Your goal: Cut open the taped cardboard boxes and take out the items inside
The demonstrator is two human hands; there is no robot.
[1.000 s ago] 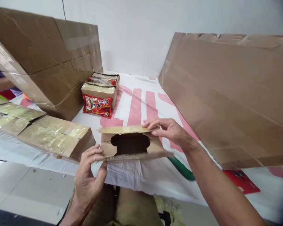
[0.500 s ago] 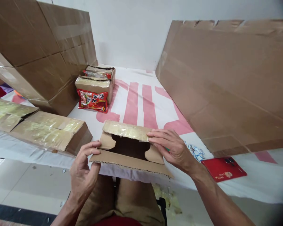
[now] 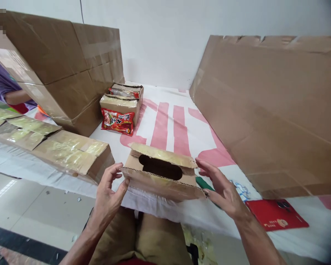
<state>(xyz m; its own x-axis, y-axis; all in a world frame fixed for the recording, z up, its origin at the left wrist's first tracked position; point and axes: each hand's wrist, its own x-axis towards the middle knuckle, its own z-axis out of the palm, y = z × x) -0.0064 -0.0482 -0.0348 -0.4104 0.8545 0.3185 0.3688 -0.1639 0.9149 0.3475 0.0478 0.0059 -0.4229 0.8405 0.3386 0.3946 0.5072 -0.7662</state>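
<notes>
A small cardboard box lies at the table's front edge with its far and near flaps raised. Between them, the folded-in end flaps leave a dark oblong gap into the box. My left hand grips the left end, its thumb on the near flap's corner and its fingers bent beside it. At the other end, my right hand holds the box with fingers at the far flap and thumb at the near flap's corner. A dark green object, partly hidden, lies just behind my right thumb.
Taped cardboard boxes form a row at left. Behind, a red food packet leans on small boxes. Large cartons rise at left, another big carton at right. A red phone lies at right. Someone's purple sleeve shows far left.
The near flap has come up from lying outward, and the end flaps are folded further in, narrowing the opening. My right hand has shifted from the far flap to the right end.
</notes>
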